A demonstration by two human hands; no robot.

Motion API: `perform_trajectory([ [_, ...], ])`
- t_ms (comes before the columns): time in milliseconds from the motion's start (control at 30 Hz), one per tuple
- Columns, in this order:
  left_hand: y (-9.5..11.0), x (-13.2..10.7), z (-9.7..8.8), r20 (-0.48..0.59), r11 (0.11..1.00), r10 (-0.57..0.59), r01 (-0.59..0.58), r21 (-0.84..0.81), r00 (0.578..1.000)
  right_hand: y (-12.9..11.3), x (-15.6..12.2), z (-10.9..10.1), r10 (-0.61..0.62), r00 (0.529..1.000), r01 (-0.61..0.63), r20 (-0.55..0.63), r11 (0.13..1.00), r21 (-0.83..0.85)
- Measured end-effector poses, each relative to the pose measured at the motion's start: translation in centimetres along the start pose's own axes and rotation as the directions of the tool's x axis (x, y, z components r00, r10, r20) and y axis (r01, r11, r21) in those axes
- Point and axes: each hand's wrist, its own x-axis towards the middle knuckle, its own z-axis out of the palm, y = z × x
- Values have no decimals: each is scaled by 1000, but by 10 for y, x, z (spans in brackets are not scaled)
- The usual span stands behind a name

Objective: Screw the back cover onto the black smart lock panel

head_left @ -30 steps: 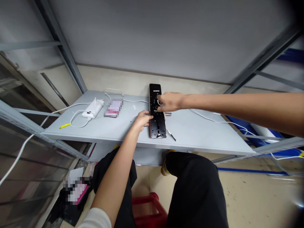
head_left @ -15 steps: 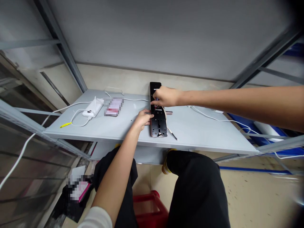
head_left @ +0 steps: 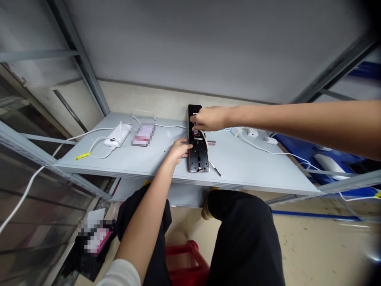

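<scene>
Left hand [head_left: 179, 150] clamps the side of a black door-lock panel [head_left: 195, 159] flat on the grey shelf [head_left: 247, 165] — presumably steadying it for the right hand [head_left: 210, 118], curled over the panel beyond that grip. Right grip's closure: cannot tell; white cable [head_left: 207, 147] trails right of the left grip.

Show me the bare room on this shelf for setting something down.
The widest bare patch of shelf lies right of the black panel and its loose wire, between the long white cord and the front edge. A smaller one, with a dark speck, lies between the pixelated item and the left hand. Crowded: around the panel, the white box and the white plugs.
</scene>
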Motion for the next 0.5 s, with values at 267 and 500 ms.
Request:
perform_trajectory([
  [267,2,-1,1,-9,1000,-6,6,5,1000,1,-6,4,133,989,-139,57,985,107],
  [500,0,0,0,-8,1000,-7,7,-2,1000,4,-3,10,-49,999,51,-11,989,140],
])
